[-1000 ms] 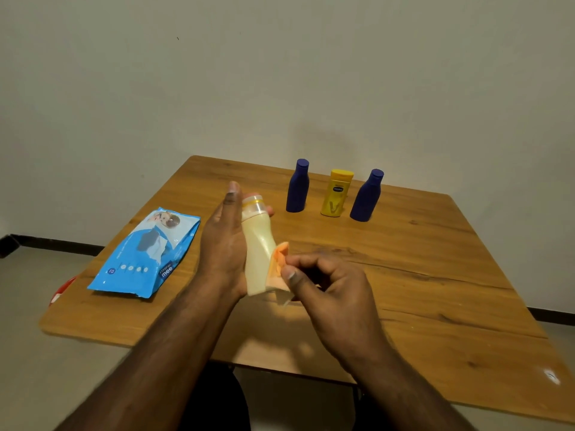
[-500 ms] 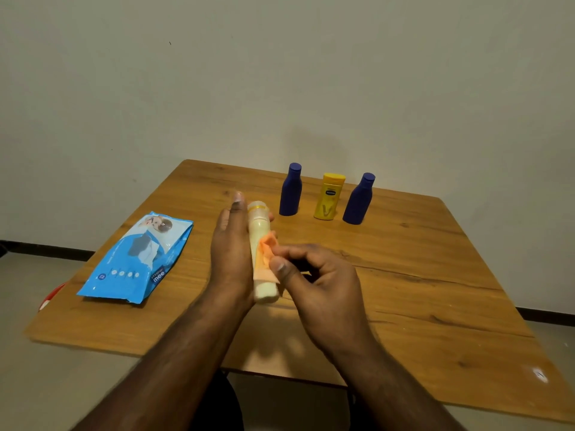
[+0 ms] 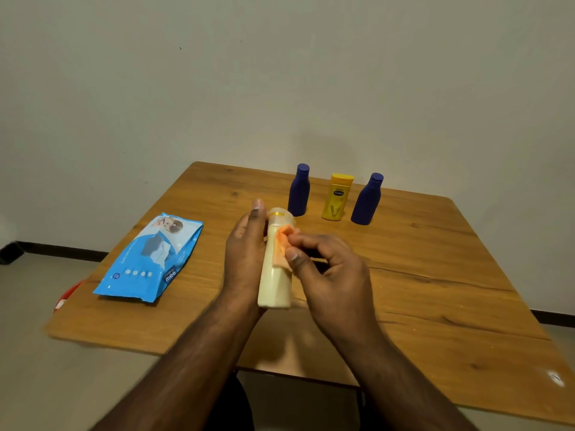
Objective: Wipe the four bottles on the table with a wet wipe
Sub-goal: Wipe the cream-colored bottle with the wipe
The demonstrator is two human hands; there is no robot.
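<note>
My left hand (image 3: 245, 253) grips a pale cream bottle (image 3: 275, 275) held above the wooden table (image 3: 435, 290), cap pointing away from me. My right hand (image 3: 329, 269) pinches an orange wet wipe (image 3: 283, 244) against the bottle's upper body, just below the cap. At the table's far side stand three bottles in a row: a dark blue bottle (image 3: 298, 191), a yellow bottle (image 3: 337, 197) and a second dark blue bottle (image 3: 367, 200). They are upright and apart from my hands.
A blue pack of wet wipes (image 3: 149, 259) lies on the table's left part. A red object (image 3: 67, 295) shows past the table's left edge, near the floor. A plain wall rises right behind the table.
The wipe in my right hand has slid up the cream bottle from its lower body toward the cap. My left hand has kept its hold and turned the bottle more upright.
</note>
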